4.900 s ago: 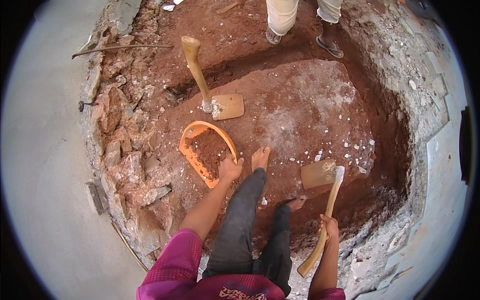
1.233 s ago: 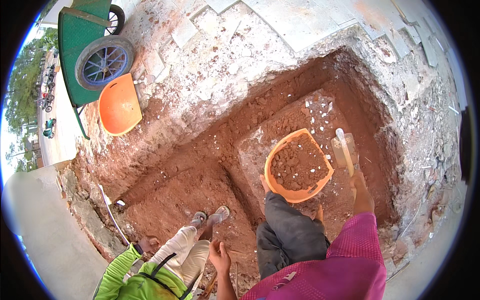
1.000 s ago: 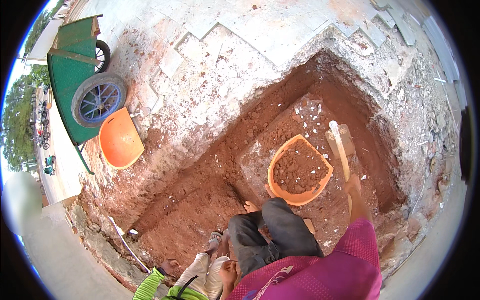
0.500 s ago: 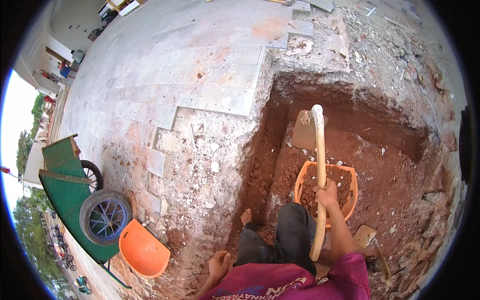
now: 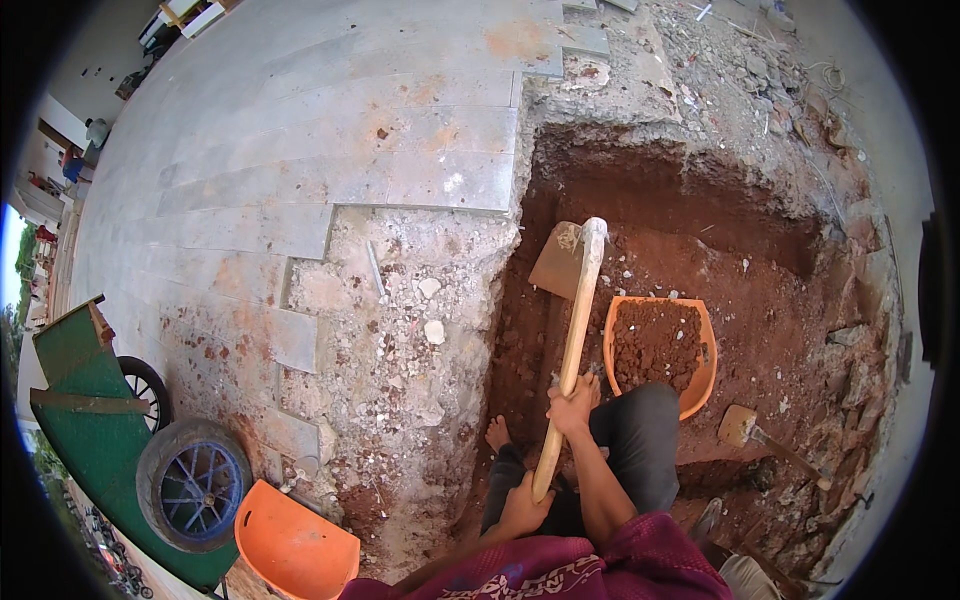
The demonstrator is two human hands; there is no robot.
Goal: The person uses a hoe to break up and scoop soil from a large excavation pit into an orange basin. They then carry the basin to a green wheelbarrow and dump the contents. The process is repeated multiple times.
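A long-handled hoe (image 5: 577,335) slants up and away from me, its wide metal blade over the left part of the dug pit (image 5: 690,260). My right hand (image 5: 573,404) is wrapped round the middle of the wooden handle. Near the handle's lower end, my left hand (image 5: 524,508) grips it too. To the right of the handle an orange scoop-shaped basket (image 5: 711,352), filled with red soil (image 5: 655,345), rests on the pit floor beside my knee. Whether the blade touches the soil I cannot tell.
A second, short hoe (image 5: 738,427) lies right of my leg. Left of the pit are broken concrete (image 5: 400,340) and grey paving tiles (image 5: 430,130). A green wheelbarrow (image 5: 100,430), a blue-spoked wheel (image 5: 195,485) and another orange basket (image 5: 297,540) stand at lower left.
My left hand has come from beside my body onto the hoe handle. The hoe has shifted left, away from above the basket, and its handle now slants. My right hand moved left with it.
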